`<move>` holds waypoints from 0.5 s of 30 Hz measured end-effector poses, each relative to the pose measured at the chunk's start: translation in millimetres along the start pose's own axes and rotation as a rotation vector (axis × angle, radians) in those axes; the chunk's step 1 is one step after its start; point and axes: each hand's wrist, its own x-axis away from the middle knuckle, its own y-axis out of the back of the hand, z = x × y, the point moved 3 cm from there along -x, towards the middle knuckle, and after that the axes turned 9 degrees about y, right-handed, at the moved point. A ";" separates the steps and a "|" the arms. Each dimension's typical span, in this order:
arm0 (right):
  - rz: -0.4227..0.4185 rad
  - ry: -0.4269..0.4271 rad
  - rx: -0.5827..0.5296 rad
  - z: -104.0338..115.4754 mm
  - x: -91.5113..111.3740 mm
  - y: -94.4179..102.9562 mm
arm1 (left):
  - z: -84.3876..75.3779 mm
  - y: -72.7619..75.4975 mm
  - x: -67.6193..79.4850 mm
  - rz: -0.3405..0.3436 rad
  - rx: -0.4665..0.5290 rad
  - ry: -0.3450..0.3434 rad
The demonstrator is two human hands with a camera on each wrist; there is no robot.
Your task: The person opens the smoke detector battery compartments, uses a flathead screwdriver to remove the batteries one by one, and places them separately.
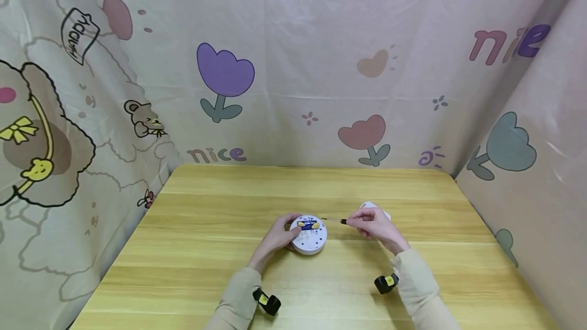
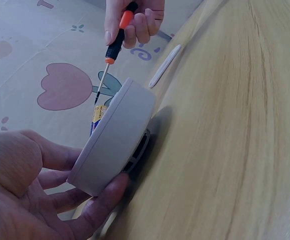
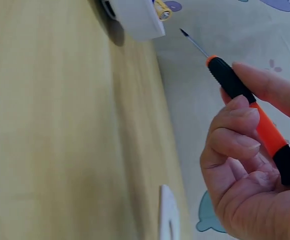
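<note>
Gripped by my left hand (image 1: 278,235), a round white smoke alarm (image 1: 309,243) is tilted up off the table, its back face showing in the head view. Blue-and-gold batteries (image 1: 308,225) sit in that face. Dark vents (image 2: 136,154) show on its underside in the left wrist view. My right hand (image 1: 376,224) holds an orange-and-black screwdriver (image 3: 232,82) by the handle, thumb and fingers around it. Its dark tip points at the alarm's battery side, a small gap apart in the right wrist view.
A flat white piece (image 1: 368,205) lies on the wooden table (image 1: 220,208) just beyond my right hand, partly hidden by it. Printed cloth (image 1: 293,65) hangs behind the table and at both sides. Black wrist cameras (image 1: 267,303) sit at both sleeves.
</note>
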 end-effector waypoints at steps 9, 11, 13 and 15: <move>-0.108 0.017 -0.065 -15.5 2.7 -3.1 | 1.5 -0.5 -0.4 -0.002 0.007 -0.022; -0.121 0.032 -0.078 -16.1 3.4 -4.6 | 1.4 -0.3 -0.3 -0.014 0.000 -0.031; -0.133 0.035 -0.097 -17.0 3.8 -5.8 | 1.7 -0.2 -0.4 -0.025 -0.008 -0.041; -0.138 0.037 -0.115 -17.3 4.0 -6.6 | 2.7 -0.1 -0.8 -0.041 -0.021 -0.046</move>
